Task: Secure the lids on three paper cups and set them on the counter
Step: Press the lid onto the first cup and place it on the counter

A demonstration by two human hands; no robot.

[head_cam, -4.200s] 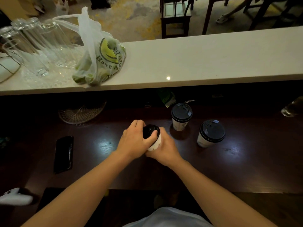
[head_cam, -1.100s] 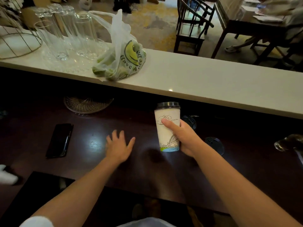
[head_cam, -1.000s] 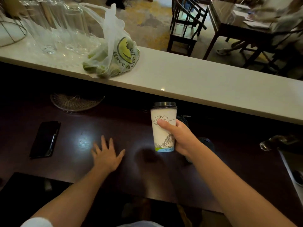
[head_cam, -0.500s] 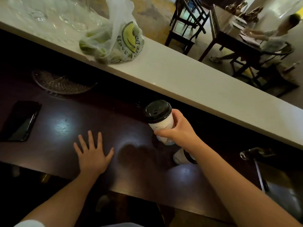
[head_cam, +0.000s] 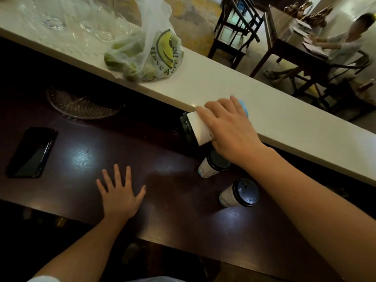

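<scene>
My right hand point(head_cam: 230, 129) grips a white paper cup point(head_cam: 198, 129) with a black lid, held up at the front edge of the white counter point(head_cam: 284, 123); its blue-rimmed base is over the counter and its lid points left. Two more lidded paper cups stand on the dark lower table: one point(head_cam: 212, 166) right under my right wrist, the other point(head_cam: 239, 193) nearer me to the right. My left hand point(head_cam: 120, 192) lies flat on the dark table point(head_cam: 81, 155), fingers spread, holding nothing.
A plastic bag of green fruit point(head_cam: 146, 55) and several clear glasses point(head_cam: 67, 17) sit on the counter to the left. A black phone point(head_cam: 32, 152) and a woven wire tray point(head_cam: 81, 104) lie on the dark table. Beyond the counter are chairs point(head_cam: 234, 31) and a seated person point(head_cam: 343, 41).
My right hand has lifted the lidded cup up from the dark table to the white counter's edge. My left hand stays flat on the table. The view has tilted.
</scene>
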